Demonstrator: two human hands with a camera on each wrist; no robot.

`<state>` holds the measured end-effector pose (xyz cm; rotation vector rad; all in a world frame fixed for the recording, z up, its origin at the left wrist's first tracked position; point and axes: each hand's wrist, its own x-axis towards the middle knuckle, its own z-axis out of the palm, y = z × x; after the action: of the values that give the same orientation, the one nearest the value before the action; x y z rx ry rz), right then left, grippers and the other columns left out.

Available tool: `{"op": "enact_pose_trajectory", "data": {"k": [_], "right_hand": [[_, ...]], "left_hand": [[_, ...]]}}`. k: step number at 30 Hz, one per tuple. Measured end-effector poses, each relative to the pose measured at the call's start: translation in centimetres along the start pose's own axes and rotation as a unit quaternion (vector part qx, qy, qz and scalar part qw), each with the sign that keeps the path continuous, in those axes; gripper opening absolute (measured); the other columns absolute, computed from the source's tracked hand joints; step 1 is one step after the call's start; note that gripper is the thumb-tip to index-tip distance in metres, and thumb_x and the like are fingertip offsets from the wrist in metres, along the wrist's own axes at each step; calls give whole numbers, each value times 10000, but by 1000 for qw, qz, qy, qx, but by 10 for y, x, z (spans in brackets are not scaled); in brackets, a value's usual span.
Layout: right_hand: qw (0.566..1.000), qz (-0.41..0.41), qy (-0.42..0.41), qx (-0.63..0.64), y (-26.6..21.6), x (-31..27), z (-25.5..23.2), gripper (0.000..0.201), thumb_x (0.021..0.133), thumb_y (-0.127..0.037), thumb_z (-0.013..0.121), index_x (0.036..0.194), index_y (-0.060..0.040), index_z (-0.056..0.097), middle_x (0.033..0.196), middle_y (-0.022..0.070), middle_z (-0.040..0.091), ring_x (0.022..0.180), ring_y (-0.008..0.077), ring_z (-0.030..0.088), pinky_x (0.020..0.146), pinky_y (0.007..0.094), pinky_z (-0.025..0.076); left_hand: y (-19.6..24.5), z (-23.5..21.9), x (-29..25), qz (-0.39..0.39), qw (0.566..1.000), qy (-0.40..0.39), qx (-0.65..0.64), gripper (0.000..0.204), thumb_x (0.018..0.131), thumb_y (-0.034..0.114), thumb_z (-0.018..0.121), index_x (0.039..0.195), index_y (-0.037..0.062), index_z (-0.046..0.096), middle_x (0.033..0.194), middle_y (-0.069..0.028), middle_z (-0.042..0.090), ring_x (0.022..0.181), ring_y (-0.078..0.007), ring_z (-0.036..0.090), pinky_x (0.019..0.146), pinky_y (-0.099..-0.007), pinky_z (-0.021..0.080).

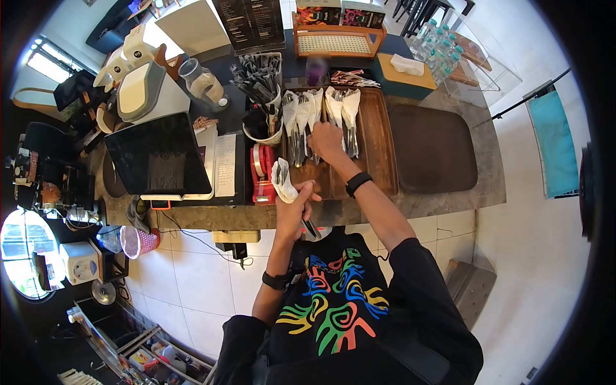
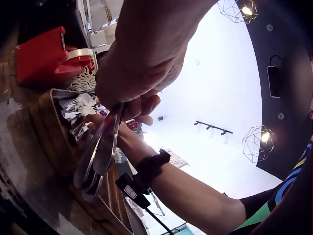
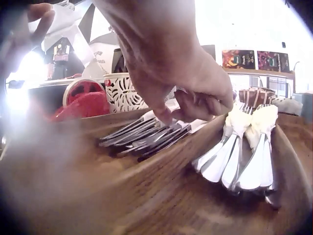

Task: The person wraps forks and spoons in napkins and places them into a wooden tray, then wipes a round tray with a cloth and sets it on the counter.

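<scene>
My left hand (image 1: 292,213) grips a cutlery bundle wrapped in a white napkin (image 1: 282,182), above the counter's front edge. Its metal handles (image 2: 98,161) stick out below the fist in the left wrist view. My right hand (image 1: 326,141) reaches into the wooden tray (image 1: 375,176), fingers curled at a napkin-wrapped bundle in the left compartment. More wrapped cutlery (image 1: 298,125) lies there side by side, handles toward me. Across the divider, two wrapped bundles (image 3: 252,147) lie in the right compartment.
Left of the tray are a red tape dispenser (image 1: 262,173), a white pot (image 1: 264,125) of black-wrapped items, and a tablet (image 1: 157,157) on a stand. A brown mat (image 1: 433,151) lies to the right. Behind stand a tissue box (image 1: 404,74) and glass bottles (image 1: 437,48).
</scene>
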<state>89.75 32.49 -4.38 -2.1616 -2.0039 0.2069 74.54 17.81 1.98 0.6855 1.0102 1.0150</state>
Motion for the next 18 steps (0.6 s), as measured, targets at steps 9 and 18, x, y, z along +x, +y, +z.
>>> {"op": "enact_pose_trajectory", "data": {"k": [9,18], "right_hand": [[999,8,-6,33,-27,-9,-2,271,814,-334,650,773,-69,693,744,135,690,711,301,677,692,426,454],[999,34,13,16,-28,5,8,326,787,-374,681,785,-47,687,750,150,687,726,320,677,671,416,480]], "left_hand": [[-2,0,3,-2,1000,-2,-2,273,909,150,631,1070,-71,622,731,-94,659,401,-55,434,366,-192,306],[-1,0,1,-1,1000,-2,-3,265,911,143,626,1065,-72,622,732,-92,660,402,-53,430,368,-188,299]]}}
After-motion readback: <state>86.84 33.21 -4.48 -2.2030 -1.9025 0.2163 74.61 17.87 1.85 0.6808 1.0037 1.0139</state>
